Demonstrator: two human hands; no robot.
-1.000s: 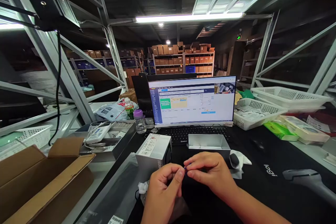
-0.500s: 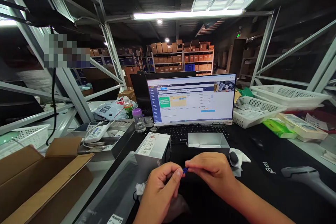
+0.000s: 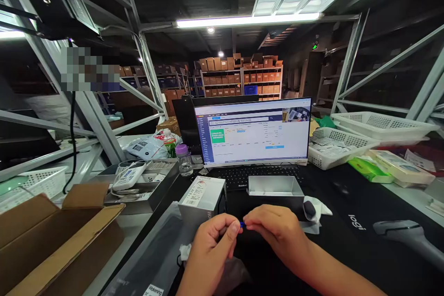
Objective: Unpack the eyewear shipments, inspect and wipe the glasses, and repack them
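Note:
My left hand (image 3: 211, 252) and my right hand (image 3: 277, 233) meet low in the middle, over the black desk mat (image 3: 347, 249). Both pinch a tiny blue piece (image 3: 242, 225) between thumb and fingertips; it is too small to name. Just behind them lie an open grey box tray (image 3: 275, 187) and its upright grey box (image 3: 203, 199) with a printed label. A small dark device on a white wrapper (image 3: 312, 212) rests to the right of my right hand.
A lit monitor (image 3: 253, 132) and black keyboard (image 3: 256, 175) stand behind the boxes. An open cardboard carton (image 3: 52, 236) is at the left, a metal tray of items (image 3: 145, 185) beside it. White baskets (image 3: 347, 145) and a barcode scanner (image 3: 405, 236) sit at right.
My hands have stayed pinched together on the tiny blue piece, shifting only slightly. The screen content has changed a little.

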